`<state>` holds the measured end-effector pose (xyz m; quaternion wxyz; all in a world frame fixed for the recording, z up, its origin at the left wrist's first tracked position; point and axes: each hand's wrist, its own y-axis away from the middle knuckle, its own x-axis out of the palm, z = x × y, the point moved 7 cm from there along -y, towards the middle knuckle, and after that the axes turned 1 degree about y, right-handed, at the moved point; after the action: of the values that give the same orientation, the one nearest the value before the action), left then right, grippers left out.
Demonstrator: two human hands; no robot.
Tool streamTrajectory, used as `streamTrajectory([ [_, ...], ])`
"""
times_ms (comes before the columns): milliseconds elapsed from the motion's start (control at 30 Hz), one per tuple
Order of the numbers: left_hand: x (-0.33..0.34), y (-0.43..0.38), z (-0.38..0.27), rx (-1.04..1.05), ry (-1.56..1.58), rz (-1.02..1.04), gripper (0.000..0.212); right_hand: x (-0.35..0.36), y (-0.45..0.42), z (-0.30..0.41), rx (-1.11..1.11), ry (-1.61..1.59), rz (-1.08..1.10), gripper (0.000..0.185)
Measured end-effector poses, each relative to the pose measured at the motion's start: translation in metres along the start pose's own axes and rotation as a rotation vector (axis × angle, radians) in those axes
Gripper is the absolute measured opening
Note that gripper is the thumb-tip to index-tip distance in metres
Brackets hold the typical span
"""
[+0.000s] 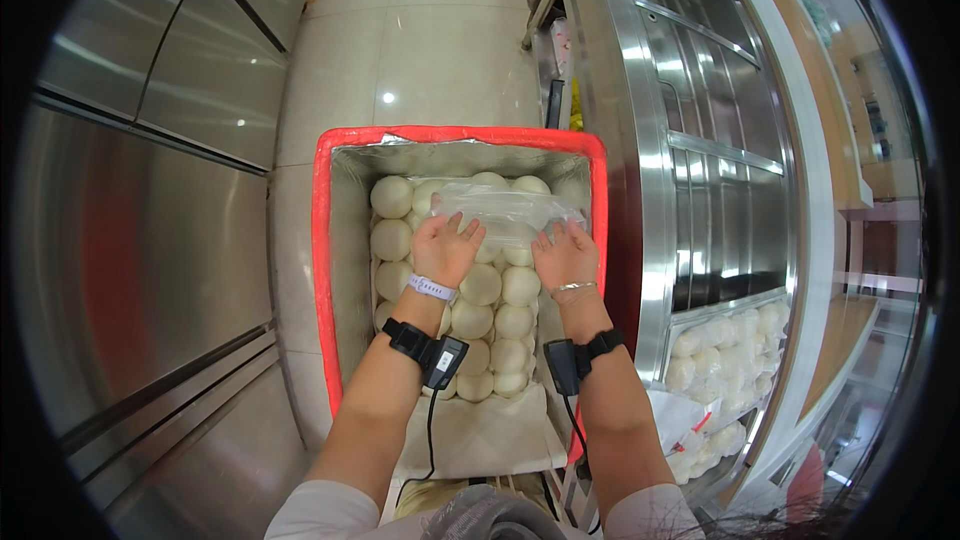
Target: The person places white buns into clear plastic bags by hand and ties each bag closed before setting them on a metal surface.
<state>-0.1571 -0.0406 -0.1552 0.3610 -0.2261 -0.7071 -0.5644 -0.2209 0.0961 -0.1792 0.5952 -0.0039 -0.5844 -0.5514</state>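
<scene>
A deep insulated box [322,255] with a red rim and silvery lining stands before me. Rows of round white buns [480,285] fill much of it. Clear plastic film [502,206], perhaps a bag, stretches over the buns near the far wall. My left hand [448,246] grips its left part, with fingertips partly behind the film. At the right end, close to the box's right wall, my right hand [565,255] holds the same plastic. Buns under the film show only dimly.
A stainless steel counter with sunken wells [720,217] runs along the right. Bagged white buns [724,352] lie in its near well. Steel cabinet doors [165,217] line the left. Pale cloth [480,431] drapes inside the box's near end. Tiled floor [450,52] lies beyond.
</scene>
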Motion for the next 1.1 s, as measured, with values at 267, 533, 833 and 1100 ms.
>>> streamTrajectory([
  [267, -0.016, -0.05, 0.024, -0.156, -0.887, 0.1, 0.068, 0.0, -0.033, -0.008, 0.199, 0.7, -0.326, 0.061],
  [533, -0.035, -0.076, 0.006, 0.085, -1.527, -0.236, 0.051, -0.083, -0.121, -0.021, 0.209, 1.155, -0.382, 0.046],
  [833, -0.053, -0.057, -0.01, 0.141, -1.281, -0.06, 0.044, -0.036, -0.041, -0.01, -0.23, 0.933, -0.453, 0.038],
  [1100, -0.078, 0.017, -0.01, 0.151, -1.02, 0.135, 0.036, -0.11, 0.038, -0.051, -0.348, 0.208, -0.116, 0.018],
])
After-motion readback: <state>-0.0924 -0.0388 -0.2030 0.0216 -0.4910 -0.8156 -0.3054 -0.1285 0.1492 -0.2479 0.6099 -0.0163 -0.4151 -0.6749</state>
